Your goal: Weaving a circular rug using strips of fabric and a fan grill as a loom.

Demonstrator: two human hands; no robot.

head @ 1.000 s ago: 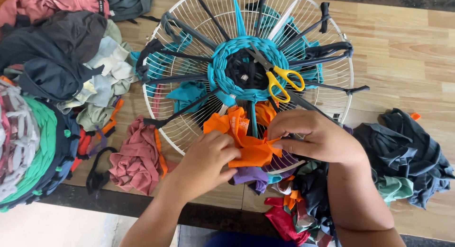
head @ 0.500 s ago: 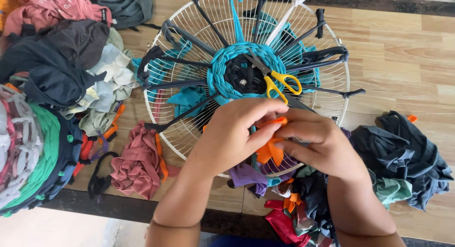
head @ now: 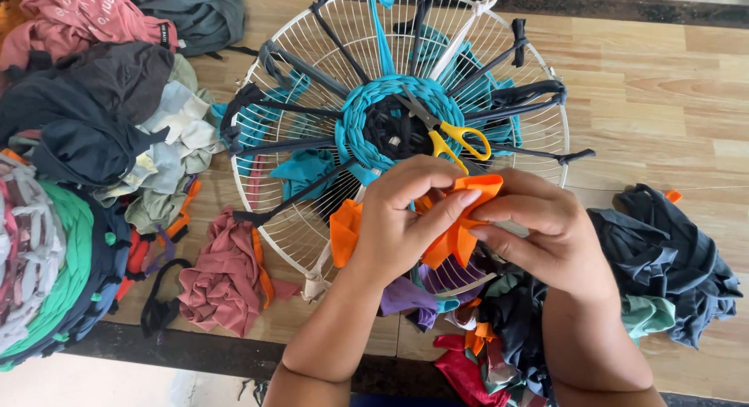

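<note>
Both my hands pinch an orange strip (head: 460, 220) at the near edge of the fan guard (head: 312, 181): left hand (head: 406, 220), right hand (head: 538, 227). Scissors (head: 452, 138) lie just beyond.

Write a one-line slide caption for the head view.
Left hand and right hand pinch an orange fabric strip over a white wire fan-guard loom.

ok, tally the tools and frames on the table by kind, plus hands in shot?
Scissors, yellow handles: 1
Round white wire grille: 1
Orange fabric strip, held by both hands: 1
Hands: 2, left hand and right hand
Total: 5
</note>
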